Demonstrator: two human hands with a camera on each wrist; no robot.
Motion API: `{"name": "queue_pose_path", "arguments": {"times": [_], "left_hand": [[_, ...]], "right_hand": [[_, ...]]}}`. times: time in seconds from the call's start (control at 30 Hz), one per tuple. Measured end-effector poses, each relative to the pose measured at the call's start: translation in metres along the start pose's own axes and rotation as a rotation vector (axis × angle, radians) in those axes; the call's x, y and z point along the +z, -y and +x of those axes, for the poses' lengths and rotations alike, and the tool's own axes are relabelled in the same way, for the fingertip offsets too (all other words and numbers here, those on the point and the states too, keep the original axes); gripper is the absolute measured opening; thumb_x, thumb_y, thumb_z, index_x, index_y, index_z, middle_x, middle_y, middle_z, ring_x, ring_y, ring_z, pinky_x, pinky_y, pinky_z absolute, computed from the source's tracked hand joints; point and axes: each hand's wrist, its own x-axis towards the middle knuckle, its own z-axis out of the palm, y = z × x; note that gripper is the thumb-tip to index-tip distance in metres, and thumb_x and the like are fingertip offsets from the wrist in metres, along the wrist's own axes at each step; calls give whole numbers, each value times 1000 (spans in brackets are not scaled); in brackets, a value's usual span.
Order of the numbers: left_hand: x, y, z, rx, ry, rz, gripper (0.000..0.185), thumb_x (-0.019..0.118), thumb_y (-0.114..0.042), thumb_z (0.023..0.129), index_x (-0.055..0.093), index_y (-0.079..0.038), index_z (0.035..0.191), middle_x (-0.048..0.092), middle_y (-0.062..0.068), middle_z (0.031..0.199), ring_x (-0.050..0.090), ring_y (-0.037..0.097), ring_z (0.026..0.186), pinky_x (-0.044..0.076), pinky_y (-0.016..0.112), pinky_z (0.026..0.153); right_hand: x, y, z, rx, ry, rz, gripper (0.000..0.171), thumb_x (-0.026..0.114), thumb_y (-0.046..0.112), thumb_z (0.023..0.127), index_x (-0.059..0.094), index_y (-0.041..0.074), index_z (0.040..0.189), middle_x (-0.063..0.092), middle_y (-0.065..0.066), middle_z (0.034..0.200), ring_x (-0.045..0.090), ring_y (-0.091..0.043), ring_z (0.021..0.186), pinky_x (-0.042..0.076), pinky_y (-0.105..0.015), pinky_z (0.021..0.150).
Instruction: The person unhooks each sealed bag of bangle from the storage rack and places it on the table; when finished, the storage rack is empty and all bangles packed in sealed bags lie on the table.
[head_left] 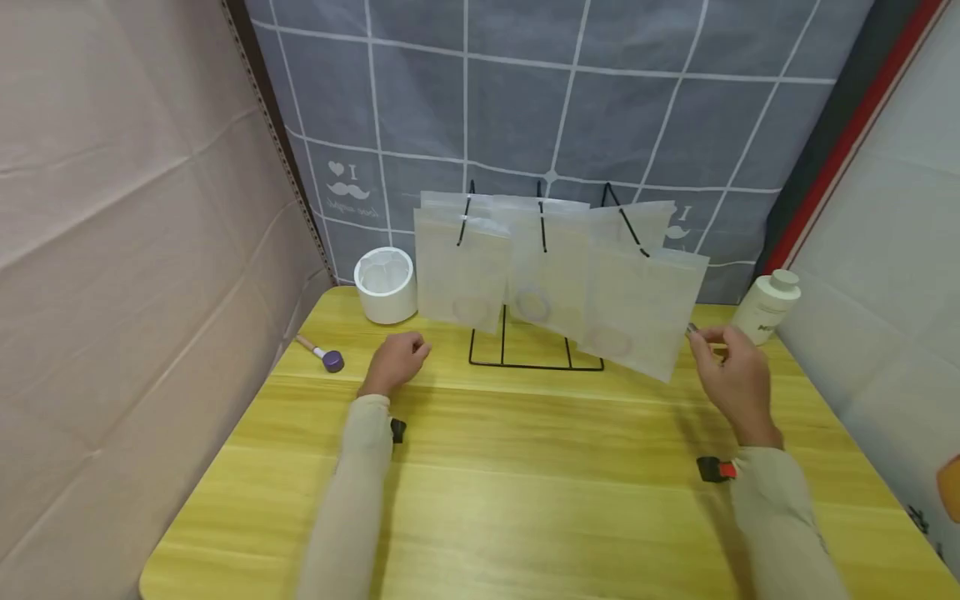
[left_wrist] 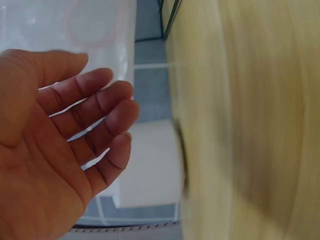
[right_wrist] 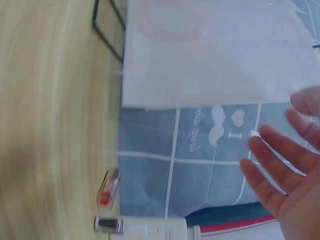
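Translucent white bags hang on the black wire rack (head_left: 536, 367), in three groups: left (head_left: 457, 267), middle (head_left: 551, 267) and right (head_left: 637, 308). Faint rings show through the front bags. My left hand (head_left: 395, 362) is above the table, in front of the left bags and the white round container (head_left: 393, 310); in the left wrist view its fingers (left_wrist: 117, 117) are loosely bent around nothing. To the right of the right bags, my right hand (head_left: 735, 379) is raised with its fingers (right_wrist: 280, 150) relaxed and holding nothing, near the bag's edge.
A purple-headed scoop (head_left: 332, 361) lies at the table's left edge. At the back right stands a white bottle (head_left: 768, 307). Beside it, in the right wrist view, are a small clear and red item (right_wrist: 107, 190) and a dark-capped one (right_wrist: 109, 224). A grey checked cloth (head_left: 510, 108) hangs behind.
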Motion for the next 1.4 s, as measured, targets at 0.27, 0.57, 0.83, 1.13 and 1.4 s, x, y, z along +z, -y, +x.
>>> {"name": "queue_pose_path", "arguments": {"times": [0.27, 0.57, 0.83, 1.13, 1.4], "left_hand": [[44, -22, 31, -39, 196, -34, 28, 56, -24, 104, 68, -8, 124, 69, 9, 108, 62, 23, 88, 51, 42, 79], [73, -32, 48, -123, 243, -88, 52, 73, -25, 95, 59, -4, 140, 55, 14, 146, 48, 34, 138, 42, 50, 110], [82, -32, 48, -169, 191, -96, 54, 77, -25, 91, 61, -5, 139, 57, 13, 144, 51, 35, 135, 44, 49, 108], [89, -33, 52, -167, 180, -49, 52, 76, -29, 92, 63, -8, 138, 59, 11, 142, 54, 34, 133, 47, 49, 105], [87, -32, 50, -196, 171, -66, 53, 76, -30, 92, 62, -10, 138, 59, 9, 143, 52, 33, 135, 47, 48, 105]], "right_hand": [[12, 10, 13, -93, 13, 232, 28, 68, -3, 91, 71, -2, 119, 62, -23, 126, 50, 12, 109, 42, -2, 82], [31, 19, 21, -93, 25, 272, 29, 68, -2, 92, 72, 1, 120, 67, -21, 117, 54, 3, 100, 42, -11, 80], [33, 28, 22, -95, 3, 254, 29, 69, -2, 92, 73, 1, 120, 70, -20, 118, 53, 9, 106, 40, -9, 78], [36, 30, 24, -161, -90, 241, 25, 70, -6, 89, 75, -2, 113, 73, -22, 111, 55, 10, 96, 39, -7, 73], [37, 31, 24, -150, -103, 246, 24, 69, -9, 88, 75, -5, 111, 73, -24, 109, 55, 10, 90, 39, -7, 71]]}}
